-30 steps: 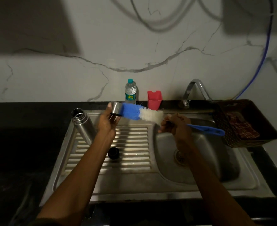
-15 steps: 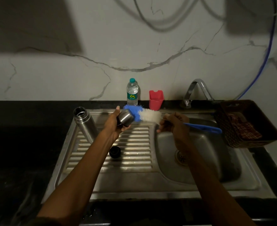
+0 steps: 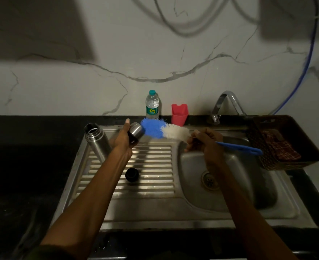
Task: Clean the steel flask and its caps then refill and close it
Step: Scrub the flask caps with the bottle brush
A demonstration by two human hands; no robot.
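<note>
plastic water bottle [image 3: 152,105] beside red cup [image 3: 179,113], brown basket [image 3: 286,141] holding checked cloth [image 3: 284,149]

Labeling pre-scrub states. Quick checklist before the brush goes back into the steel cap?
1. Steel cap gripped in left hand: ok.
2. Brush held by right hand near the bristles, handle sticking out right: ok.
3. Bristles at the cap's mouth: not ok; they are against its outer side, and the opening seems to face down-left.
4. Flask open and standing on the drainboard: ok.
5. Black cap on the drainboard, clear of both hands: ok.
6. Soap or water on the bristles: cannot tell.
</note>
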